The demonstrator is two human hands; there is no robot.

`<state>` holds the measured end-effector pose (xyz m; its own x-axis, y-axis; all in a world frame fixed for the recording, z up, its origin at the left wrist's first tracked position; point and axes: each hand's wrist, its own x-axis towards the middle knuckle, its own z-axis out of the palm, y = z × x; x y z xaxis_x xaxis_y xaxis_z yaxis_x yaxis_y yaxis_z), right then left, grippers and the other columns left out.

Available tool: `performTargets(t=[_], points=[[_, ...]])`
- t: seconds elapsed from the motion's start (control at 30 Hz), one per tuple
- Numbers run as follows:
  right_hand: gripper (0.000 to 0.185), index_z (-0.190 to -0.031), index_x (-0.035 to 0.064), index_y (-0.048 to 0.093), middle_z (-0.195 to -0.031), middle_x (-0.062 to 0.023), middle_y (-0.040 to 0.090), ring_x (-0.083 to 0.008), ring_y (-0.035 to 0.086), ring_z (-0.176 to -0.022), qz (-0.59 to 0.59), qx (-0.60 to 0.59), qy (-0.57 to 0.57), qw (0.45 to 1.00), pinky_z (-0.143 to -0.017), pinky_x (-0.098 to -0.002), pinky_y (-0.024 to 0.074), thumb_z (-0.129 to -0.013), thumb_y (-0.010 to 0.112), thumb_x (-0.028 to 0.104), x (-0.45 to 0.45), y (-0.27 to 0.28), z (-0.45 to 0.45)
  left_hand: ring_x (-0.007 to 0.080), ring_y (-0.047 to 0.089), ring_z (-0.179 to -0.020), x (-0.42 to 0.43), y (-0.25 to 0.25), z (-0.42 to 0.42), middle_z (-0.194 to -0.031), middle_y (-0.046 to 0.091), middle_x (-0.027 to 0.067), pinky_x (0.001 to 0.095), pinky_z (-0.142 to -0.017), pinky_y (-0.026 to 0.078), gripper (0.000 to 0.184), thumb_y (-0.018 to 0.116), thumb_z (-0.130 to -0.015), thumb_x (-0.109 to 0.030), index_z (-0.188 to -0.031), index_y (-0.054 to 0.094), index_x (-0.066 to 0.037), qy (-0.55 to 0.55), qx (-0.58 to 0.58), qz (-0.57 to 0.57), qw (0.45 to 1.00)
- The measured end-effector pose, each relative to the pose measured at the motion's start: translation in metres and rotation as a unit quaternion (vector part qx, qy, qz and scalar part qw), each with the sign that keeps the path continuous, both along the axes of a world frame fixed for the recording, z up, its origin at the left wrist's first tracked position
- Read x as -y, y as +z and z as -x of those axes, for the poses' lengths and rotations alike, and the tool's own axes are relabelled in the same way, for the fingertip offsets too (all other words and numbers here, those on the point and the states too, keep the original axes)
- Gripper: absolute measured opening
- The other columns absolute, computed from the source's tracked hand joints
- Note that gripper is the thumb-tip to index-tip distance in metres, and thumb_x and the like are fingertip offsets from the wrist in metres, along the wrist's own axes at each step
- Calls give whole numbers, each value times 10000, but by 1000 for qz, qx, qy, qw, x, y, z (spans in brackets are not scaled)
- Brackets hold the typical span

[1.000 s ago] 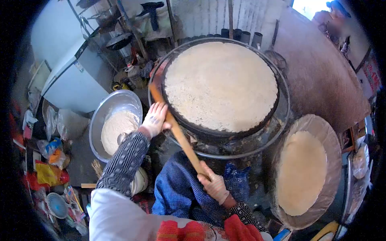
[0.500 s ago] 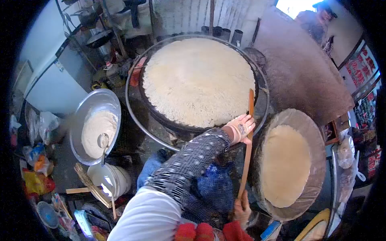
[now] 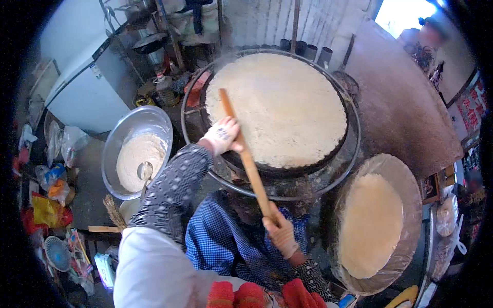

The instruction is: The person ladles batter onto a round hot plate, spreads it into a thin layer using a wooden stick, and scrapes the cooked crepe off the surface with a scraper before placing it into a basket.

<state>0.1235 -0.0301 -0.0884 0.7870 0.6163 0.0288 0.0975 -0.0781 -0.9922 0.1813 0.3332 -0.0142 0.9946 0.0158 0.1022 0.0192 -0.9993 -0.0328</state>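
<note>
A long wooden scraper [image 3: 252, 172] slants over the near left edge of a big round griddle [image 3: 303, 172]. My left hand [image 3: 224, 136], in a pale glove, is closed on its upper part. Lower down, my right hand [image 3: 281, 235] grips the near end above my blue checked apron [image 3: 210, 241]. Pale batter [image 3: 277, 108] covers nearly the whole griddle, its surface rougher at the near left. The scraper's far tip lies over the batter's left side; whether it touches cannot be told.
A metal basin [image 3: 110, 154] of thick batter with a ladle [image 3: 145, 171] stands at left. At right, a lined oval basket [image 3: 411, 226] holds a flat round sheet [image 3: 371, 226]. A metal ring [image 3: 287, 198] surrounds the griddle. A person [image 3: 429, 43] is at the upper right.
From half a second ago, the scraper and my left hand have swung from the griddle's near right side to its left. My right hand has moved up and left. The view has shifted.
</note>
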Motion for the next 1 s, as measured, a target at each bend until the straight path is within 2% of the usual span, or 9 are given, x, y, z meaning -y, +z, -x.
performTargets(t=[0.13, 0.3, 0.5, 0.67, 0.73, 0.87, 0.9, 0.97, 1.0], points=[[604, -1427, 238, 439, -990, -217, 686, -380, 678, -903, 203, 59, 96, 973, -755, -407, 545, -876, 671, 322, 1, 21, 36, 423, 473, -1145, -17, 3, 118, -1156, 517, 226, 485, -1002, 386, 661, 694, -773, -515, -1150, 525, 2, 14, 85, 28, 996], [593, -1427, 300, 432, -712, -202, 652, -375, 655, -625, 217, 171, 42, 960, -556, -457, 522, -879, 638, 398, 4, 35, 27, 416, 515, -1072, -9, -22, 167, -1084, 546, 213, 488, -944, 436, 361, 704, -796, -255, -1033, 562, -23, 72, 177, 78, 978], [639, -1455, 424, 323, -654, -184, 635, -397, 633, -599, 395, 378, -37, 836, -553, -495, 499, -887, 616, 440, 12, 6, -71, 317, 577, -948, 32, -54, 131, -877, 604, 118, 498, -1082, 296, 349, 530, -874, -428, -888, 619, -90, 2, -12, 8, 1000], [561, -1440, 260, 432, -798, -213, 682, -319, 643, -607, 293, 307, -195, 884, -618, -476, 514, -918, 619, 342, 44, 25, -101, 276, 579, -914, 111, -58, 123, -847, 619, 84, 438, -905, 387, 349, 584, -833, -460, -853, 647, -117, 69, 1, 59, 996], [487, -1448, 143, 433, -708, -11, 568, -96, 431, -432, 126, -27, -235, 963, -385, -301, 389, -977, 544, 203, 39, 35, -89, 275, 586, -915, 147, -22, 109, -843, 641, 85, 439, -861, 404, 338, 606, -833, -446, -808, 649, -112, 121, -144, 132, 973], [474, -1396, 88, 487, -893, -46, 631, -93, 505, -567, 149, -3, -23, 989, -460, -241, 434, -933, 578, 134, 35, 46, -19, 266, 507, -1214, 224, -68, 121, -1238, 562, 194, 461, -1047, 365, 608, 603, -811, -498, -1236, 564, -65, 56, 207, 165, 963], [466, -1358, 62, 526, -1038, -94, 691, -122, 615, -715, 152, 10, 54, 987, -543, -256, 506, -902, 613, 102, 35, 50, -3, 281, 462, -1263, 263, -147, 101, -1319, 503, 186, 472, -1087, 326, 669, 592, -809, -503, -1312, 497, -73, -28, 217, 428, 877], [351, -1202, 20, 626, -1064, -126, 697, -152, 646, -909, 165, 121, 184, 961, -779, -298, 530, -857, 661, 71, 29, 65, 33, 307, 415, -1307, 282, -146, 121, -1400, 451, 162, 502, -1115, 291, 690, 573, -811, -498, -1356, 456, -90, -85, 187, 483, 851], [399, -1209, 61, 638, -1050, -121, 701, -192, 669, -846, 123, 171, 252, 945, -726, -311, 540, -817, 701, 98, 37, 48, 34, 317, 414, -1302, 287, -132, 145, -1400, 458, 147, 519, -1102, 296, 644, 565, -815, -487, -1323, 482, -100, -47, 152, 291, 943]])
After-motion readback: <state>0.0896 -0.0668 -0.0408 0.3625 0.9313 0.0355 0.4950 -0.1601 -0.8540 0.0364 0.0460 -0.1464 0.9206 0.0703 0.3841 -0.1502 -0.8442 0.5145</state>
